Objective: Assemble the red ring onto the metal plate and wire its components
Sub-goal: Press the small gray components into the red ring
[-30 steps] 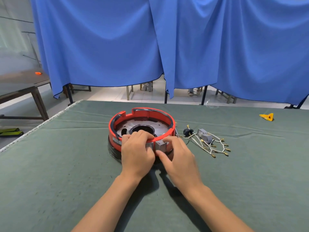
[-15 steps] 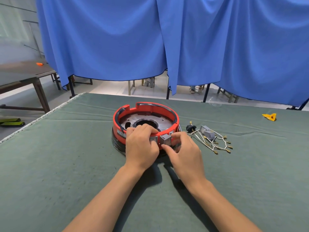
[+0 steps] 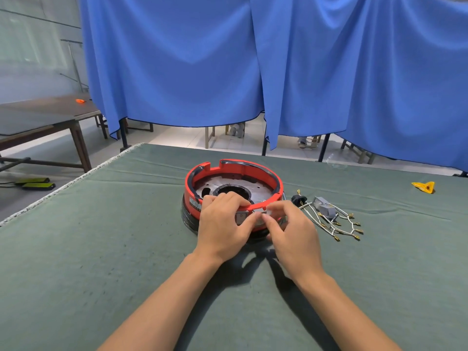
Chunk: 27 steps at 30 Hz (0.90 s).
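Vs 0.5 s ago: red ring (image 3: 260,173) sits a bit higher in frame and nearer centre. Right hand (image 3: 293,236) has lifted its fingers off the ring's near wall and now pinches a small grey clip (image 3: 263,214) with thumb + forefinger. Left hand (image 3: 222,224) keeps its grip, fingers curled over the ring's near rim, thumb by a grey block (image 3: 241,216) on the outer wall.

Left to right: desk (image 3: 88,249) edge w/ white fringe runs diagonally from mid-left up to centre; beyond it, floor and a brown side table (image 3: 50,117) in the upper left. Wide bare green cloth left of the ring. Ring at frame centre, seated around the metal plate (image 3: 258,191), whose dark centre hole shows. Just right of the ring: black plug (image 3: 296,198), grey box (image 3: 324,209) and white wires (image 3: 336,224) w/ gold terminals, close to the right hand. Open cloth further right; yellow piece (image 3: 424,186) near the right edge. Blue curtain (image 3: 278,59) behind the far desk edge.
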Motion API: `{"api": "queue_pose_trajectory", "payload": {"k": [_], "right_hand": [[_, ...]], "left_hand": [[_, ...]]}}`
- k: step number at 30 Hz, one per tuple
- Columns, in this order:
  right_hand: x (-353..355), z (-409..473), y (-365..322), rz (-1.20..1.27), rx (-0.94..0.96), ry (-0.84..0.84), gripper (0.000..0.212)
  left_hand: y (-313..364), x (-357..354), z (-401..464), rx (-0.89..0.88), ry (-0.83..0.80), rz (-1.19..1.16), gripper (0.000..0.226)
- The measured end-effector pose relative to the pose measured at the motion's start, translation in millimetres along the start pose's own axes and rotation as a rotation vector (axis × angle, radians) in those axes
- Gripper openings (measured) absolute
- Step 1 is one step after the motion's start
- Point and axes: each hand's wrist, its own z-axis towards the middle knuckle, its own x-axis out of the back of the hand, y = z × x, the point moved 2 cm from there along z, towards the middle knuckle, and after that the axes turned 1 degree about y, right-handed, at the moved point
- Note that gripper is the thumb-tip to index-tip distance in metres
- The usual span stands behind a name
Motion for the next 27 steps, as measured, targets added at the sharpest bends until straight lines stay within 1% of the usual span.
{"api": "queue_pose_trajectory", "payload": {"k": [2, 4, 5, 8, 11, 13, 15, 18, 23, 27], "right_hand": [[2.4, 7.8, -2.4, -0.027, -0.006, -0.021, 0.020], [5.2, 18.5, -3.7, -0.074, 0.016, -0.090, 0.026], [5.8, 24.0, -3.4, -0.053, 0.021, -0.153, 0.025], [4.8, 31.9, 0.4, 0.135, -0.027, -0.383, 0.018], [5.5, 32.2, 5.9, 0.167, -0.026, -0.492, 0.017], [5.6, 32.4, 6.7, 0.196, -0.013, -0.495, 0.017], [4.5, 32.4, 6.3, 0.213, 0.011, -0.435, 0.016], [1.3, 31.8, 5.3, 0.102, 0.068, -0.365, 0.015], [-2.0, 27.2, 5.7, 0.083, 0.109, -0.263, 0.012], [0.0, 28.9, 6.3, 0.168, 0.083, -0.297, 0.016]], "left_hand": [[0.0, 0.0, 0.0, 0.002, 0.014, -0.017, 0.026], [0.2, 0.1, 0.5, -0.001, 0.007, -0.032, 0.026], [0.0, 0.5, 0.9, -0.001, 0.003, -0.044, 0.025], [-2.4, 5.2, 1.9, -0.010, -0.025, -0.114, 0.024], [-6.6, 9.3, 3.8, -0.032, -0.071, -0.172, 0.024], [-8.3, 10.6, 4.4, -0.029, -0.080, -0.207, 0.022], [-8.2, 10.0, 5.2, -0.027, -0.085, -0.218, 0.019], [-9.1, 9.4, 7.6, -0.011, -0.092, -0.237, 0.014], [-9.9, 8.7, 10.5, 0.000, -0.110, -0.260, 0.012], [-10.9, 9.2, 10.7, -0.025, -0.109, -0.240, 0.013]]}}
